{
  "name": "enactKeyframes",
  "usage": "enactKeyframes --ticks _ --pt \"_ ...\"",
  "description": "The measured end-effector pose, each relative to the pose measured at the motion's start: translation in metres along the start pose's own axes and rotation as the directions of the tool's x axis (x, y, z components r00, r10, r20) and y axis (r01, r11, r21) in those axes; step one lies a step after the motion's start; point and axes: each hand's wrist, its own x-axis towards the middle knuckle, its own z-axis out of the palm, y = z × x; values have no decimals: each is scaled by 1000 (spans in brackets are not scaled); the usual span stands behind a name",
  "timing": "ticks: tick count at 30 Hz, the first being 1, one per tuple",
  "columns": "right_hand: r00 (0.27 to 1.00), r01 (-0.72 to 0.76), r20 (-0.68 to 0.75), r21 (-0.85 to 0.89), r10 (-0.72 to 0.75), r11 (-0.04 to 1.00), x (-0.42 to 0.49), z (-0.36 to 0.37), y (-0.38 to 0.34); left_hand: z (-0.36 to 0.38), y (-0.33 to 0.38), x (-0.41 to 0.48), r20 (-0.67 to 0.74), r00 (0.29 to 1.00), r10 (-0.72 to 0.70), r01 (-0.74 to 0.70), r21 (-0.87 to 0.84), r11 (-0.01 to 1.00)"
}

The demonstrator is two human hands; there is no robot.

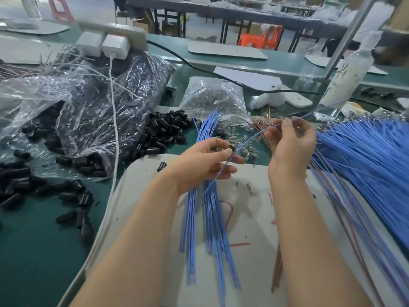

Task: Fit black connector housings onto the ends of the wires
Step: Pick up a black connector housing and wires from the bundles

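Head view, frame centre: blue wire slanting from upper right down to lower left, pinched in right hand; black housing against it, pinched at left hand fingertips.

Bright, even light from above – soft shadows under the arms, glare on the plastic bags, blurred, curved edges.

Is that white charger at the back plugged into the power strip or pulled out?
Plugged in. The white charger sits seated against the power strip, and its white cable runs down from it across the table.
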Motion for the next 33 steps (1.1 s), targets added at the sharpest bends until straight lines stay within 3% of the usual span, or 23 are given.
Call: enactKeyframes --ticks 3,5,6,7,9,11,13,17,25,33 --pt "965 -162 186 -132 185 978 -6 3 4 4 1 5 -93 992 87 -96 -99 990" --pt "840 -205 410 -368 356 907 -17 6 12 6 3 8 -158 980 124 -144 -119 982" --pt "777 -183 488 -430 398 884 -23 6 17 6 3 9 -190 972 141 -160 -88 983" --pt "758 -152 525 -435 387 887 -27 7 20 6 2 8 -223 962 160 -172 -36 984" --pt "846 -67 467 -384 256 921 -28 8 22 4 -2 7 -308 921 238 -208 128 970" --pt "934 24 343 -336 98 942 -24 5 18 -1 -8 4 -390 837 385 -205 428 880" --pt "956 30 291 -218 35 975 -22 0 12 -6 -11 3 -406 761 506 -198 597 778" --pt "963 44 269 -63 -25 997 -26 -1 5 -7 -14 5 -418 710 567 -245 607 756" --pt "966 149 220 -32 -139 988 -35 4 4 -10 -19 7 -421 741 524 -198 609 768" --pt "944 261 239 -119 -228 958 -36 6 6 -9 -19 6 -402 741 538 -180 653 736"
